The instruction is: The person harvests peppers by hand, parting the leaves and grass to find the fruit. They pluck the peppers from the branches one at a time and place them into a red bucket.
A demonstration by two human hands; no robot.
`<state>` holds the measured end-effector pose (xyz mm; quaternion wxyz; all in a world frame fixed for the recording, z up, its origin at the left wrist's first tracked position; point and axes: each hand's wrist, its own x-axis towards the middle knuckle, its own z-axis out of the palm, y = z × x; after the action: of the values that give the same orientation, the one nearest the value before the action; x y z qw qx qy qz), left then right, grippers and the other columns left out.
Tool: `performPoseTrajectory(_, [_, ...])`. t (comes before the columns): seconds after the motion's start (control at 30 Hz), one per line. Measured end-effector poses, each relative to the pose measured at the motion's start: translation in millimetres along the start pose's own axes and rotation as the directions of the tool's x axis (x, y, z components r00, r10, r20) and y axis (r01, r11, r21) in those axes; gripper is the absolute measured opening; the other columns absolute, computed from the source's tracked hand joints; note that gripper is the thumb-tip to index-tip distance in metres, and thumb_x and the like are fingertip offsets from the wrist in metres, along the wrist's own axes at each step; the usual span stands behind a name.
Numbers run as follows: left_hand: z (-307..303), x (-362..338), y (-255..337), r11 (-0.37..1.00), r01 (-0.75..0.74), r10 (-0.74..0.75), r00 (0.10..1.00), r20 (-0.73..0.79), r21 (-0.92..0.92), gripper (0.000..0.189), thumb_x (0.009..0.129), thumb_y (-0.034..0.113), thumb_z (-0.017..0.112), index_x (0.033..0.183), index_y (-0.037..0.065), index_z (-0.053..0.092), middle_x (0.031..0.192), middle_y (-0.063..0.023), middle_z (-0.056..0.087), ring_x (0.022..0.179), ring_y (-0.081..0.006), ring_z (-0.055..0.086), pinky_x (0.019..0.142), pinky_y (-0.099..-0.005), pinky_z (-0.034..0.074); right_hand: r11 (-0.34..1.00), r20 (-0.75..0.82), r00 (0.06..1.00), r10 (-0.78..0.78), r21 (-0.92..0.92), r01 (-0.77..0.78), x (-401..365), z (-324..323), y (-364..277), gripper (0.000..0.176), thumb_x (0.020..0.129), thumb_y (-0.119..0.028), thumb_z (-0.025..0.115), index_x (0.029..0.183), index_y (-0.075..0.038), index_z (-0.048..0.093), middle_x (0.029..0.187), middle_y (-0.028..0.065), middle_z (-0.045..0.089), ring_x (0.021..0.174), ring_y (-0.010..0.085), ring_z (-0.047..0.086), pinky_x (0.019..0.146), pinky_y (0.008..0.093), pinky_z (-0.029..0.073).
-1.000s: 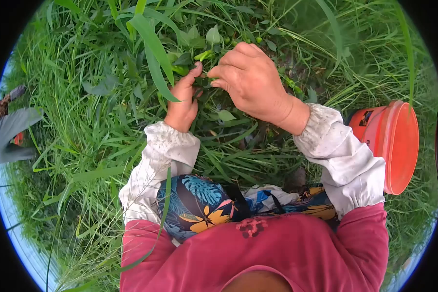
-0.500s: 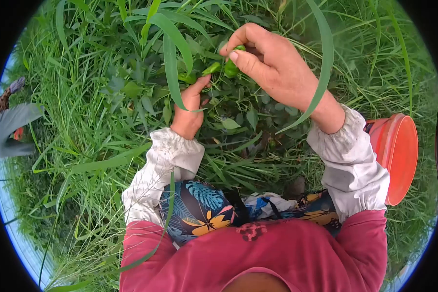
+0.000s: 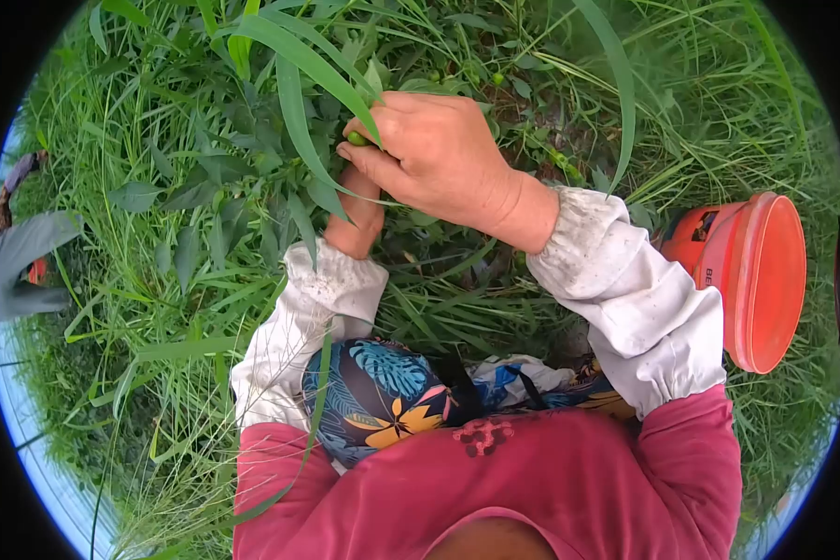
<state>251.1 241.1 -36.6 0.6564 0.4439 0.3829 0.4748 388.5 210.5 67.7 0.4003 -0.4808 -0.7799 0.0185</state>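
My right hand [image 3: 439, 159] is closed, with its thumb and forefinger around a small green pepper [image 3: 357, 138] among the leaves. Just below it and partly covered by it is my left hand [image 3: 357, 213]; its fingers are hidden behind the right hand, so what they hold does not show. Dark green leaves of a pepper plant [image 3: 238, 163] spread to the left of both hands. A long grass blade [image 3: 299, 121] arches in front of them.
An orange bucket [image 3: 770, 285] lies tilted at the right, its opening facing right. Tall grass [image 3: 121, 233] surrounds the plants. At the far left, another person's grey-clad leg [image 3: 28, 247] shows. Patterned cloth [image 3: 383, 397] covers my lap.
My right hand has moved left and slightly down, now over my left hand. The green peppers seen between the hands before no longer show there; one green pepper is at the right fingertips.
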Motion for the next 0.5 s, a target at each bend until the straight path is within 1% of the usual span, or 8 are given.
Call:
performPoseTrajectory(0.1, [-35, 21, -20, 0.979, 0.079, -0.092, 0.994, -0.063, -0.189, 0.021, 0.094, 0.023, 0.057, 0.109, 0.008, 0.057, 0.098, -0.0044, 0.059, 0.085, -0.0129, 0.053, 0.071, -0.0278, 0.041, 0.957, -0.197, 0.974, -0.108, 0.245, 0.156, 23, -36, -10, 0.016, 0.081, -0.020, 0.072, 0.082, -0.004, 0.067, 0.069, 0.0079, 0.060, 0.063, 0.0204, 0.061, 0.053, 0.0311, 0.046])
performPoseTrajectory(0.13, [-38, 23, -16, 0.965, 0.124, -0.148, 0.985, -0.092, -0.232, 0.018, 0.093, 0.021, 0.057, 0.105, 0.007, 0.059, 0.091, -0.0041, 0.059, 0.076, -0.0122, 0.052, 0.063, -0.0268, 0.038, 0.913, -0.029, 0.999, 0.045, 0.408, -0.029, 31, -51, -11, 0.020, 0.082, -0.023, 0.072, 0.080, -0.004, 0.067, 0.069, 0.0035, 0.061, 0.060, 0.0135, 0.057, 0.053, 0.0291, 0.044])
performPoseTrajectory(0.17, [-42, 24, -12, 0.947, 0.164, -0.203, 0.972, -0.121, -0.277, 0.015, 0.092, 0.019, 0.058, 0.101, 0.007, 0.060, 0.084, -0.0038, 0.060, 0.067, -0.0116, 0.051, 0.055, -0.0257, 0.035, 0.737, 0.282, 0.932, 0.228, 0.575, -0.354, 39, -73, -14, 0.021, 0.085, -0.023, 0.067, 0.080, -0.003, 0.065, 0.073, 0.0007, 0.061, 0.061, 0.0114, 0.054, 0.054, 0.0280, 0.045])
performPoseTrajectory(0.23, [-37, 19, 5, 0.946, 0.204, -0.259, 0.943, -0.209, -0.251, 0.019, 0.092, 0.014, 0.058, 0.109, 0.008, 0.058, 0.108, -0.0047, 0.059, 0.086, -0.0136, 0.058, 0.058, -0.0272, 0.043, 0.359, 0.441, 0.854, 0.275, 0.777, -0.517, 36, -69, 22, 0.025, 0.086, -0.026, 0.062, 0.074, -0.004, 0.061, 0.072, 0.0010, 0.059, 0.058, 0.0096, 0.054, 0.048, 0.0263, 0.044])
performPoseTrajectory(0.3, [-55, 35, -10, 0.898, 0.259, -0.359, 0.899, -0.252, -0.354, 0.021, 0.091, 0.011, 0.058, 0.111, 0.009, 0.063, 0.099, -0.0027, 0.064, 0.074, -0.0133, 0.053, 0.053, -0.0235, 0.035, 0.023, 0.623, 0.728, 0.287, 0.755, -0.656, 15, -77, 51, 0.019, 0.086, -0.023, 0.059, 0.080, -0.005, 0.062, 0.081, 0.0020, 0.061, 0.062, 0.0124, 0.055, 0.053, 0.0258, 0.045])
performPoseTrajectory(0.33, [-57, 36, -9, 0.890, 0.283, -0.387, 0.884, -0.264, -0.356, 0.022, 0.091, 0.012, 0.058, 0.113, 0.010, 0.063, 0.100, -0.0018, 0.065, 0.076, -0.0130, 0.054, 0.054, -0.0234, 0.035, -0.140, 0.716, 0.588, 0.377, 0.672, -0.727, 1, -77, 49, 0.017, 0.084, -0.023, 0.053, 0.082, -0.007, 0.058, 0.086, 0.0062, 0.060, 0.065, 0.0120, 0.057, 0.051, 0.0233, 0.044])
performPoseTrajectory(0.4, [-60, 41, -9, 0.883, 0.280, -0.396, 0.875, -0.279, -0.376, 0.020, 0.091, 0.013, 0.059, 0.110, 0.012, 0.063, 0.099, 0.0004, 0.065, 0.078, -0.0129, 0.055, 0.054, -0.0236, 0.034, -0.131, 0.822, 0.483, 0.301, 0.537, -0.833, -34, -68, 54, 0.013, 0.084, -0.023, 0.057, 0.082, -0.010, 0.055, 0.082, 0.0043, 0.060, 0.063, 0.0131, 0.059, 0.048, 0.0267, 0.046])
performPoseTrajectory(0.5, [-59, 42, -3, 0.876, 0.289, -0.403, 0.880, -0.254, -0.387, 0.018, 0.090, 0.014, 0.061, 0.108, 0.013, 0.063, 0.098, 0.0007, 0.065, 0.077, -0.0127, 0.054, 0.055, -0.0239, 0.034, -0.127, 0.950, 0.161, 0.266, 0.201, -0.971, -85, -38, 47, 0.021, 0.084, -0.027, 0.071, 0.085, -0.010, 0.059, 0.073, 0.0004, 0.056, 0.056, 0.0104, 0.053, 0.046, 0.0266, 0.042])
